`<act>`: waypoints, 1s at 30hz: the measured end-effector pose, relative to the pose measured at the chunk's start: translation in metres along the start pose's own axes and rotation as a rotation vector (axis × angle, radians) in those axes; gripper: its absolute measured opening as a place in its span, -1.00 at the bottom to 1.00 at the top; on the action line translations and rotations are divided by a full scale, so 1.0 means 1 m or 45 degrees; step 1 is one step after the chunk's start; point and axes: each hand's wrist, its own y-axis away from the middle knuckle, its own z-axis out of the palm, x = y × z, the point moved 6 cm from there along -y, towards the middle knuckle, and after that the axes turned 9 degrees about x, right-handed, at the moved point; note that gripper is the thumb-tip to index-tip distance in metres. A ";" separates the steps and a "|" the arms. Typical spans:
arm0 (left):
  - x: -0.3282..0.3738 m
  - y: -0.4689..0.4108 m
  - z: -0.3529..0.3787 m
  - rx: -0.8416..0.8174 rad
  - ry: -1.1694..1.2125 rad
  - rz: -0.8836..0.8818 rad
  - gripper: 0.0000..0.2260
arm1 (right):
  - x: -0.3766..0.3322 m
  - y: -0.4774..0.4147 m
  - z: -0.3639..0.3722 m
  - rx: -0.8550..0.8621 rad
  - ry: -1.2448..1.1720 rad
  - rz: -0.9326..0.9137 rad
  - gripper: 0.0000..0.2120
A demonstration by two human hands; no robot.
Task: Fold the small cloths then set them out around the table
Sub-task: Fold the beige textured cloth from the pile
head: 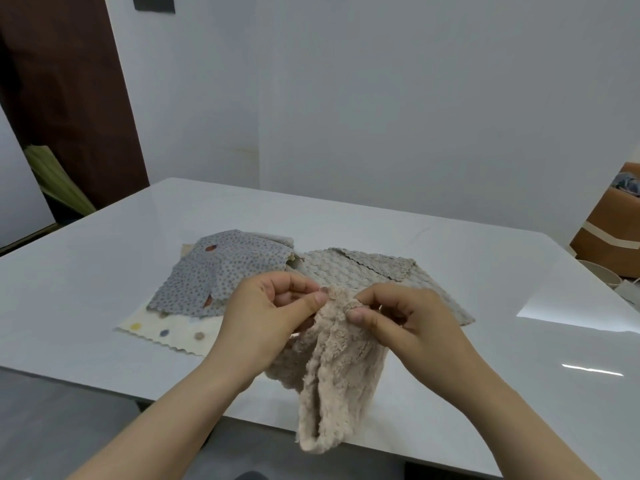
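Your left hand [273,306] and right hand [398,317] pinch the beige cloth [332,375] by its top edge; folding is barely begun. Next, align its corners.

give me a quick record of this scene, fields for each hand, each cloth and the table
left hand: pinches the top edge of the beige fluffy cloth
right hand: pinches the same edge, close beside the left hand
beige fluffy cloth: lifted, hangs bunched below both hands
grey dotted cloth: rumpled, lies on the cream spotted cloth
cream spotted cloth: flat, mostly covered
grey textured cloth: right of the dotted one, far edge turned over
table: white, glossy
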 end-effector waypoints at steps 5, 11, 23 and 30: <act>0.002 0.003 -0.001 -0.016 -0.029 0.033 -0.95 | -0.002 -0.003 0.003 0.008 -0.007 0.028 -0.88; 0.005 0.005 0.000 0.022 -0.098 0.101 -0.97 | -0.005 -0.004 0.007 0.007 -0.047 0.040 -0.87; 0.004 0.015 0.000 -0.072 0.024 0.082 -0.92 | 0.000 -0.005 0.007 0.077 0.022 0.098 -0.83; 0.003 0.017 -0.001 -0.119 0.032 0.054 -0.80 | 0.000 -0.007 0.008 0.081 0.025 0.085 -0.84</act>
